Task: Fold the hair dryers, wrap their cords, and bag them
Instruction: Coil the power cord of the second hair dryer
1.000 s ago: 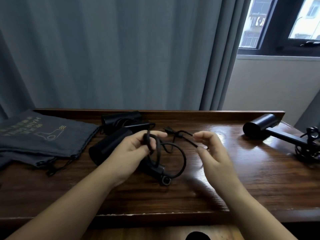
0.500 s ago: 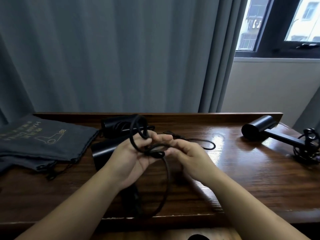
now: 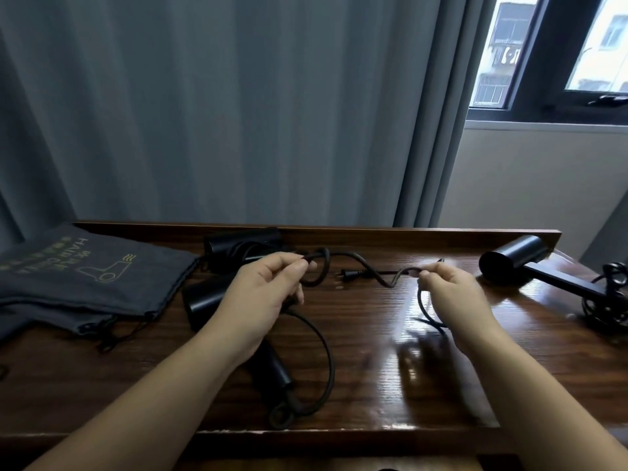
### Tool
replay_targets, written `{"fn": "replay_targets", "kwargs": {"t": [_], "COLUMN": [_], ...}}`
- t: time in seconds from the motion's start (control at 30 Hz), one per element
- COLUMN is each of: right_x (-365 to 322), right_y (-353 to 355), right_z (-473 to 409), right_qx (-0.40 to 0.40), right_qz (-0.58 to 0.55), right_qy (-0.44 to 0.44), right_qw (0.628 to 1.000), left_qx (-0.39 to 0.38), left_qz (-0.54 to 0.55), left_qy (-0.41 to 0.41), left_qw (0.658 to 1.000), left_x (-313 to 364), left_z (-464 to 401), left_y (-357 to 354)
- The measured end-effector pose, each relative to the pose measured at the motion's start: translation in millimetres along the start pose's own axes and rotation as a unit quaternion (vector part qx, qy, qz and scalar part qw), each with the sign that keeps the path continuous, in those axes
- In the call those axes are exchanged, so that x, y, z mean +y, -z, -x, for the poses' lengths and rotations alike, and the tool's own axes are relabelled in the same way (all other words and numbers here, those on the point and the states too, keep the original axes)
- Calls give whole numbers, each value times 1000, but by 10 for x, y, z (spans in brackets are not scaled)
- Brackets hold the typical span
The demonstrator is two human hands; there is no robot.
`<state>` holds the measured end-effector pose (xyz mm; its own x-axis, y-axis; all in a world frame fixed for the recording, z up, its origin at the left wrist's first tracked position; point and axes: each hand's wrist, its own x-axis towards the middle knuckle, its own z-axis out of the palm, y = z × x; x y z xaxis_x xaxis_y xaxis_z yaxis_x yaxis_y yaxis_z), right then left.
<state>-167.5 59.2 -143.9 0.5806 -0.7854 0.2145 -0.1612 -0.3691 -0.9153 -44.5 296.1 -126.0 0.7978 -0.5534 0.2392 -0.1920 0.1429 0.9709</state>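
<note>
Both forearms and the left hand [image 3: 268, 287] and right hand [image 3: 452, 290] are bare.

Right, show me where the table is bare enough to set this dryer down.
The biggest bare patch of table lies right of the cord, bordered by the right hand, the front edge and the far-right dryer. The left half is crowded: bags, two dryers, and the left hand.

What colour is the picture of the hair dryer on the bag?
Yellow-gold, printed on the dark grey drawstring bag; the head view shows it.
</note>
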Motion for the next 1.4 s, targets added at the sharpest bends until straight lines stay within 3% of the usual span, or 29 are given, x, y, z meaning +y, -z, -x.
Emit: {"fn": "replay_targets", "kwargs": {"t": [0.1, 0.2, 0.3, 0.37, 0.47, 0.73, 0.83, 0.9, 1.0, 1.1, 1.17, 1.2, 1.27, 1.33, 1.4], "right_x": [-72, -311, -539, -562, -518, -508, -554, -567, -493, -448, -461, -479, -471, -432, -377], "right_y": [-7, -17, -126, -203, -262, -325, -316, -322, -357, -392, -412, -409, -411, -418, -423], "right_z": [151, 474, 778, 827, 772, 727, 756, 767, 770, 825, 858, 869, 869, 833, 790], "right_qx": [-16, 111, 45, 12, 28, -86, -157, -165, -104, -49, -46, -46, -46, -55, -93], "right_qz": [43, 43, 30, 88, 174, 60, -35, -50, 79, 234, 242, 230, 201, 178, 97], "right_qy": [45, 241, 331, 325, 318, 125, -1, -31, 77, 185, 195, 192, 187, 167, 98], "right_qw": [998, 963, 942, 942, 931, 987, 987, 985, 988, 953, 949, 953, 960, 968, 986], "left_qx": [31, 82, 64, 40, 11, 27, 47, 52, 22, -28, -18, -13, -21, 18, 74], "left_qz": [-101, -203, -255, -277, -264, -206, -153, -181, -344, -517, -557, -551, -504, -413, -274], "left_qy": [-35, -89, -138, -173, -201, -205, -164, -149, -176, -298, -354, -365, -358, -313, -216], "left_qw": [994, 972, 955, 944, 943, 957, 973, 971, 922, 802, 751, 750, 786, 855, 934], "left_x": [-11, 10, 77, 109, 106, 0, -54, -90, -53, 28, 63, 69, 87, 135, 177], "left_z": [19, 87, 203, 264, 282, 328, 347, 344, 317, 248, 210, 192, 198, 243, 264], "left_y": [-40, -83, -167, -214, -208, -165, -209, -210, -192, -191, -168, -148, -124, -119, -116]}}
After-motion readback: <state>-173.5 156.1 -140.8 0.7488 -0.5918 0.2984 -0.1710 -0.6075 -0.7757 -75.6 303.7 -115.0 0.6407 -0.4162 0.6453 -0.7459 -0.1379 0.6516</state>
